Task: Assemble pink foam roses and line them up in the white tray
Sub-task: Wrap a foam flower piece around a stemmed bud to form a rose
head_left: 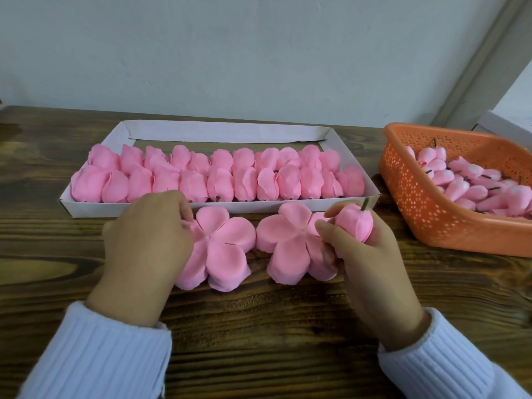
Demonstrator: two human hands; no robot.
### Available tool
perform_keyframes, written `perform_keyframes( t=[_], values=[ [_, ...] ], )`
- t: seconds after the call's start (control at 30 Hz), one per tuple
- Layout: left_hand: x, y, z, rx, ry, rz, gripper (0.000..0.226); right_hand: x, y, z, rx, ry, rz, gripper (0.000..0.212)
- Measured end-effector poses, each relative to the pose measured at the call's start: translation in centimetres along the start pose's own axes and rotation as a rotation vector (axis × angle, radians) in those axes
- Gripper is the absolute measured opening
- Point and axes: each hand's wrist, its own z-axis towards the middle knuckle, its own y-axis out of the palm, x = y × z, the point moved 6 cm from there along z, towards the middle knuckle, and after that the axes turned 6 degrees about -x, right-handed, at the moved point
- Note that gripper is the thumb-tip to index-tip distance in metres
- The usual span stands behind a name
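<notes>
right grip: the right hand (362,249) has its thumb and fingers curled round a pink bud (355,224), with the bud's short green stem (365,203) pointing up and away from the person.
left grip: the left hand (146,234) lies over the left edge of the left petal piece (221,246); its fingers are curled and seem to pinch one petal, though the fingertips are hidden.
petal pieces: two flat five-petal foam shapes lie side by side on the wooden surface (273,326); the right petal piece (288,243) sits partly under the right hand.
white tray: the white tray (95,210) lies just behind the petal pieces and holds two rows of finished roses (218,177) on their sides; a bare strip shows at its back.
orange basket: the orange basket (417,203) stands to the right with a heap of loose buds (472,182).
step in hand: most likely joining the held bud to a petal piece, with the rose not yet wrapped.
next move: the left grip probably has to lift one petal piece so that its centre meets the stem, then fold the soft petals round the bud without creasing them.
</notes>
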Motion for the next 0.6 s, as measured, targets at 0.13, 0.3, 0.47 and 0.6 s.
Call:
perform_keyframes(
  t=[0.13,0.3,0.47,0.6],
  values=[
    [-0.35,-0.24,-0.07,0.063,0.003,0.035,0.013,0.01,0.02,-0.04,0.002,0.002,-0.010,0.008],
    [-0.68,-0.09,0.10,0.046,-0.021,0.020,0.017,-0.12,0.00,-0.04,0.009,-0.002,-0.009,0.009],
    [-0.79,0.08,0.28,0.030,-0.031,0.048,0.008,0.04,-0.04,-0.07,0.014,0.013,-0.010,0.008],
    [-1.03,0.37,0.54,0.005,-0.039,0.062,0.013,0.04,-0.01,-0.08,0.007,0.025,-0.008,0.008]
  ],
)
